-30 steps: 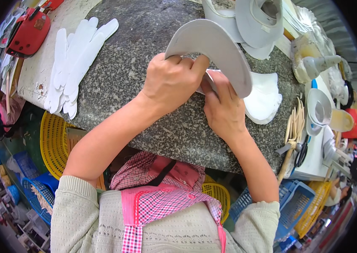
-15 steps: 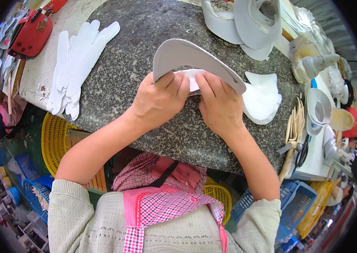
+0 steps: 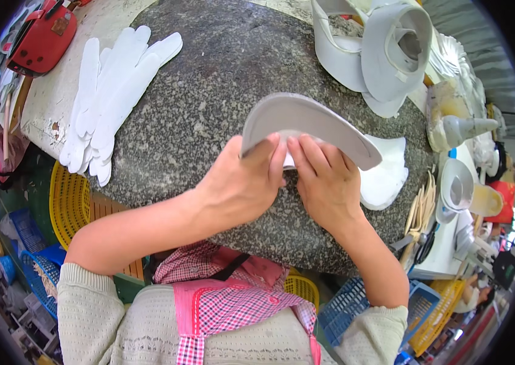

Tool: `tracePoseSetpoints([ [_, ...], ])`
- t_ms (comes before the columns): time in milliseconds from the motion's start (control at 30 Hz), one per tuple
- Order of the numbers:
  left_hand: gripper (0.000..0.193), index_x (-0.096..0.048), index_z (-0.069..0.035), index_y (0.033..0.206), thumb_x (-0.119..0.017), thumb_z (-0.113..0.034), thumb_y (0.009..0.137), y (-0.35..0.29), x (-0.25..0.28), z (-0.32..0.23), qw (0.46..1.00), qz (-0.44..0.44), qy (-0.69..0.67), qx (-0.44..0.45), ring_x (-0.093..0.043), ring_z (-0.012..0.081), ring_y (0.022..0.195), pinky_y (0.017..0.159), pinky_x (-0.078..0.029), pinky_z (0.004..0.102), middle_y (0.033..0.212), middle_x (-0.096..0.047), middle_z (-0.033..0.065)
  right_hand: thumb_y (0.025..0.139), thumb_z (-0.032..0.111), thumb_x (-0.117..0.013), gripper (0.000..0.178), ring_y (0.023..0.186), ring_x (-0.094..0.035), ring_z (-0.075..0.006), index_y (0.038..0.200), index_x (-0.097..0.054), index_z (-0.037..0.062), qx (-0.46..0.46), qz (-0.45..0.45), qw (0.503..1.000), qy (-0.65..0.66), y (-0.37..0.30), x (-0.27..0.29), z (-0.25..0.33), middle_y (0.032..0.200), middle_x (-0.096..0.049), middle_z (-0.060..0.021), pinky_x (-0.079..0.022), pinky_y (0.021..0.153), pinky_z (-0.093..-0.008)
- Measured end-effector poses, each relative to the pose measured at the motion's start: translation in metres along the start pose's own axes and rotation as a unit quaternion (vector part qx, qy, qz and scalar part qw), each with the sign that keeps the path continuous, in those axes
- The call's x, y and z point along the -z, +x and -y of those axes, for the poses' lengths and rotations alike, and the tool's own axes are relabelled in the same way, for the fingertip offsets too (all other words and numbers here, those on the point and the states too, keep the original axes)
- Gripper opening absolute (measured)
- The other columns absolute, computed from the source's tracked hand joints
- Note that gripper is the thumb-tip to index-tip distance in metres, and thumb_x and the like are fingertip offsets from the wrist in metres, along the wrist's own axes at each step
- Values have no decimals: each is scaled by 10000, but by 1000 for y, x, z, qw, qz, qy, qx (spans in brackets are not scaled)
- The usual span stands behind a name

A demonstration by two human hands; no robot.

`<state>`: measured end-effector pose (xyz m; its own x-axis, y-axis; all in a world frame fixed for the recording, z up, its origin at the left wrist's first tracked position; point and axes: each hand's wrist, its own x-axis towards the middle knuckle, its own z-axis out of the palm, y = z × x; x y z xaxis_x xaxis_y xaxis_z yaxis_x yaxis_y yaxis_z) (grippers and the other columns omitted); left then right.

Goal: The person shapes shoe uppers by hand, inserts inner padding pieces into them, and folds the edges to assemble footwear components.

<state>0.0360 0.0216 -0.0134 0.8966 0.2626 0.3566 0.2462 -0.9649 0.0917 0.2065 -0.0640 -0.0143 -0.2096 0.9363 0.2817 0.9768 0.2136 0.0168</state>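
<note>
A pale grey curved visor brim [image 3: 297, 112] is held up over the speckled stone slab [image 3: 208, 79], its edge arching away from me. My left hand [image 3: 244, 176] is closed on the brim's left side, and my right hand [image 3: 325, 182] grips its right side. The fingertips of both hands meet near the middle of its inner edge, where a sliver of white shows between them. What the fingers cover underneath is hidden. Beside my right hand lies a white curved piece [image 3: 385, 176], flat on the slab and partly behind the brim.
Several long white strips [image 3: 102, 91] lie stacked at the left. Grey visors [image 3: 391, 67] are piled at the far right. A squeeze bottle [image 3: 464, 129], wooden sticks [image 3: 421, 204] and scissors [image 3: 424, 243] are at the right. A red box [image 3: 44, 39] stands far left; a yellow basket [image 3: 66, 207] sits below.
Both hands and the brim appear lower and further right, while the surrounding view has shifted too. The fingers now cover more of the white part at the brim's inner edge.
</note>
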Motion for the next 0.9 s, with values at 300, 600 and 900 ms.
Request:
tracePoseSetpoints([
  [300, 476, -523, 184, 1098, -583, -46, 686, -5, 3, 7, 996, 59, -4, -64, -426, 280, 1045, 684, -453, 352, 1072, -523, 228, 668, 152, -605, 377, 1070, -516, -222, 1035, -642, 76, 49, 56, 997, -19, 5, 6, -8, 1083, -552, -25, -444, 792, -356],
  [600, 503, -509, 98, 1216, -529, -109, 758, -4, 14, 22, 978, 168, -38, -119, -502, 323, 1118, 760, -455, 341, 1217, -511, 299, 594, 21, -681, 514, 1024, -566, -354, 1103, -621, 64, 4, 128, 954, 269, 2, 6, -27, 1088, -592, -126, -457, 839, -484],
  [900, 178, -639, 2, 825, -628, -112, 689, 6, 4, 26, 995, -7, -73, -64, -568, 195, 776, 676, -450, 369, 790, -601, 87, 619, 110, -711, 244, 701, -560, -189, 856, -657, 82, 77, -10, 986, 151, 11, 6, -25, 806, -582, -27, -448, 582, -321],
])
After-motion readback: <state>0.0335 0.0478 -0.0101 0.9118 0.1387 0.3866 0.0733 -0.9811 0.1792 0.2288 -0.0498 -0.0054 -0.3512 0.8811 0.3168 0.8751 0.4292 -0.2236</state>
